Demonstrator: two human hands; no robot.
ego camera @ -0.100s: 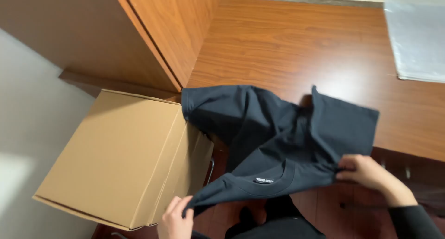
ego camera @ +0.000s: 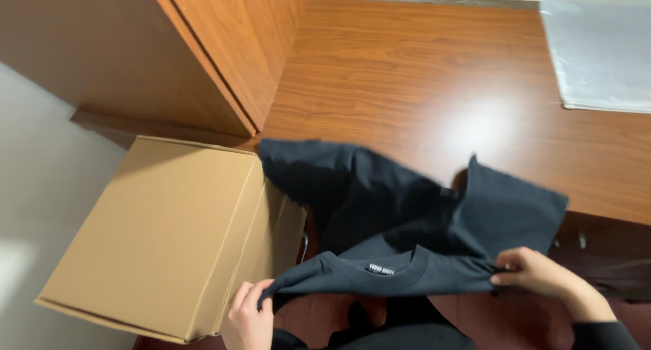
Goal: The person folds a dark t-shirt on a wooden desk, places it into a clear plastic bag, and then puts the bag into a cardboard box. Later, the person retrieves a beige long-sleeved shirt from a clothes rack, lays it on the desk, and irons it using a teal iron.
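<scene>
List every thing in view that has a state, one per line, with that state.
Dark T-shirt: unfolded, rumpled, held up by its shoulders, collar toward the camera.
Left hand: grip closed on the shirt's left shoulder.
Right hand: grip pinching the shirt's right shoulder.
Cardboard box: closed, beside the desk.
Clear plastic bag: lying flat on the wooden desk.

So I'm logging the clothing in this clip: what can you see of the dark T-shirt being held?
The dark navy, soft cotton-looking T-shirt has a ribbed round collar with a small black label inside. It is crumpled, held up by its shoulders, collar towards the camera. The left hand pinches one shoulder, the right hand the other. Its body drapes onto the glossy brown wooden desk, beside the tan cardboard box.
</scene>
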